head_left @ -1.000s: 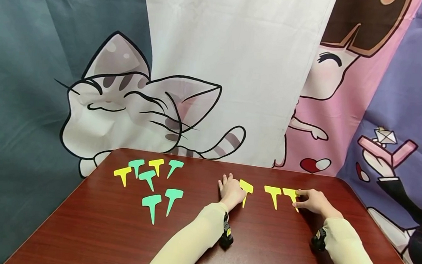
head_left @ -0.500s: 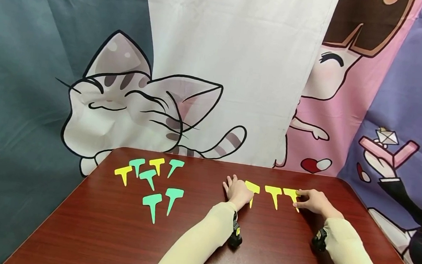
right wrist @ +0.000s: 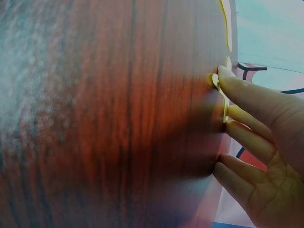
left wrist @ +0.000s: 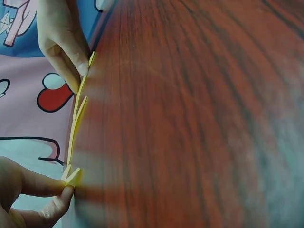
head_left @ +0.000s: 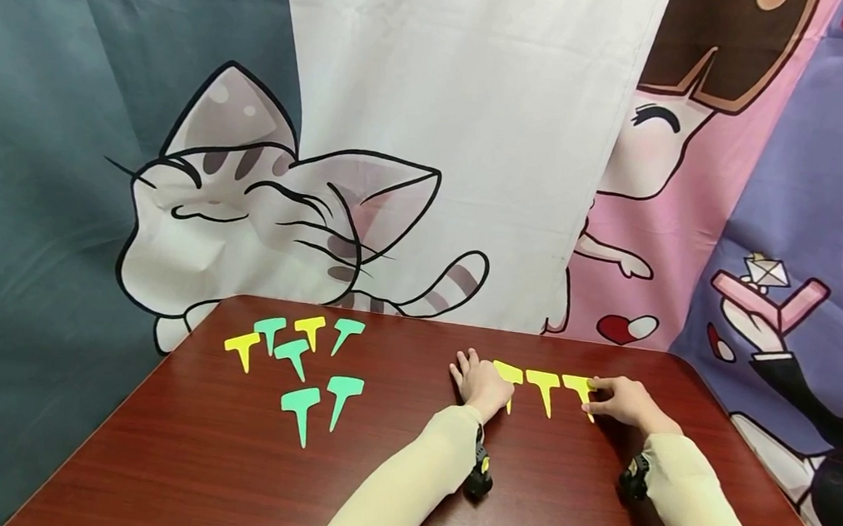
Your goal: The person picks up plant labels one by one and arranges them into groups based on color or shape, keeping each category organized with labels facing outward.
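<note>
Left hand [head_left: 483,387] pinched a flat yellow T-shaped plastic tag [head_left: 508,372], right hand [head_left: 626,401] gripped a matching tag [head_left: 575,383], likely to keep both steady.

Reddish-brown wood-grain bench [head_left: 222,479], far corners rounded, pale glare [right wrist: 38,85] on surface. Fabric backdrop [head_left: 454,65] hanging behind far edge, lightly creased. Colour areas left to right: grey-teal, white, pink, purple-blue. Printed cartoons: smiling striped cat [head_left: 205,244] at left; red-and-white capsule [head_left: 626,328], pink box [head_left: 767,303] with diamond toward right.
</note>
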Action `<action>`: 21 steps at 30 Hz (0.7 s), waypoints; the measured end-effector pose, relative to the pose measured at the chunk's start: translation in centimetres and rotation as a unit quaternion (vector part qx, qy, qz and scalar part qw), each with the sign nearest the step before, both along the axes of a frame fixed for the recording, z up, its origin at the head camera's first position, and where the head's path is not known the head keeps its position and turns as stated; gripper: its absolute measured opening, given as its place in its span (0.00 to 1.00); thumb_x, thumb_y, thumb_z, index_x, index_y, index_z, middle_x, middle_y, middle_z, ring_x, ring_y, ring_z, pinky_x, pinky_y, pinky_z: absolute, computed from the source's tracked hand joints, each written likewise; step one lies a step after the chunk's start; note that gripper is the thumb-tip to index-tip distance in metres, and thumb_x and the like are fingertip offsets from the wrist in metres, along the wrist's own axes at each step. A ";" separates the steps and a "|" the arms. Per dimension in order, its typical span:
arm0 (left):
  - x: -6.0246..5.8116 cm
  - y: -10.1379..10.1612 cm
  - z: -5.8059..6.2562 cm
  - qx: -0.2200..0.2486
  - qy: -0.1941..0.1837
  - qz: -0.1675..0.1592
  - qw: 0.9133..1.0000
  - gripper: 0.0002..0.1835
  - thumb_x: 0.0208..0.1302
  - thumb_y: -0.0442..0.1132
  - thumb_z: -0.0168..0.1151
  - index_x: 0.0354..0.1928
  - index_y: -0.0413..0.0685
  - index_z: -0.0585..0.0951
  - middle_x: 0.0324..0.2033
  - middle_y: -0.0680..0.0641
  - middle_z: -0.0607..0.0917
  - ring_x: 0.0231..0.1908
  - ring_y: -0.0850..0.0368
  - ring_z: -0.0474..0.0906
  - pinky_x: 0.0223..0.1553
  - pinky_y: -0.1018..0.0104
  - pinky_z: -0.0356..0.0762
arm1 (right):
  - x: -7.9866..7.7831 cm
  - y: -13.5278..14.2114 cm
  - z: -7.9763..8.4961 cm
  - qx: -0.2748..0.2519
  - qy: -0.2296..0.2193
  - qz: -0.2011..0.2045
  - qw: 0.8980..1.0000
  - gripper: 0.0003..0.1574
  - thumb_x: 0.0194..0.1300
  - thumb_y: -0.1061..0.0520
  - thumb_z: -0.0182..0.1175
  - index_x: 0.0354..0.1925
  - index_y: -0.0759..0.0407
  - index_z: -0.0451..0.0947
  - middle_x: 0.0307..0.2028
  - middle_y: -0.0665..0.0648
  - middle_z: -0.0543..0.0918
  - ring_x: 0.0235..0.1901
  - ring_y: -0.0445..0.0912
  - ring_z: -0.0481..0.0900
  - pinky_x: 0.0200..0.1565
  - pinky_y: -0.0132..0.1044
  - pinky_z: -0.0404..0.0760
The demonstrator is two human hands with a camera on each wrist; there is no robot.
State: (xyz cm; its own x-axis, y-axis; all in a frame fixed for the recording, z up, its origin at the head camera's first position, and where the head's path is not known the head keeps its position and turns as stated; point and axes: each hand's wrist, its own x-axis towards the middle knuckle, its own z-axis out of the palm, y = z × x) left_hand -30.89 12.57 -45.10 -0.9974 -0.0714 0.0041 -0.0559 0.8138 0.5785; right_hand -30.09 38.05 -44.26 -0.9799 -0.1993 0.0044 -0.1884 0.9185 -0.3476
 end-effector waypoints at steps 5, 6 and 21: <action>0.1 0.4 -0.2 0.000 0.003 0.002 1.000 0.14 0.51 0.45 0.66 0.36 0.44 0.86 0.69 0.39 0.63 0.72 0.40 0.49 0.70 0.43 0.45 | 0.0 0.0 0.0 -0.003 -0.006 -0.006 1.000 0.43 0.50 0.43 0.71 0.56 0.69 0.74 0.53 0.75 0.76 0.53 0.71 0.71 0.53 0.64 0.70; 0.1 0.5 -0.2 0.002 0.004 0.003 1.000 0.13 0.51 0.45 0.65 0.35 0.44 0.86 0.69 0.38 0.63 0.72 0.40 0.49 0.70 0.43 0.45 | 0.0 0.0 0.0 -0.004 -0.010 -0.006 1.000 0.44 0.50 0.43 0.71 0.57 0.69 0.74 0.54 0.76 0.75 0.54 0.71 0.71 0.53 0.65 0.70; -0.1 1.0 -0.3 0.008 -0.002 0.013 1.000 0.10 0.51 0.44 0.64 0.21 0.46 0.82 0.69 0.37 0.62 0.73 0.40 0.47 0.71 0.44 0.43 | 0.0 0.0 0.0 -0.011 -0.022 -0.008 1.000 0.44 0.51 0.42 0.70 0.58 0.69 0.73 0.55 0.77 0.74 0.55 0.71 0.70 0.53 0.65 0.70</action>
State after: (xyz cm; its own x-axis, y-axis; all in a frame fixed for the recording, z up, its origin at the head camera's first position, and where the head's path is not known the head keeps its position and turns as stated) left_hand -31.01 13.55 -45.38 -0.9952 -0.0981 -0.0016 -0.0801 0.8030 0.5906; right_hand -30.09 38.04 -44.25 -0.9824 -0.1836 -0.0350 -0.1574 0.9135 -0.3752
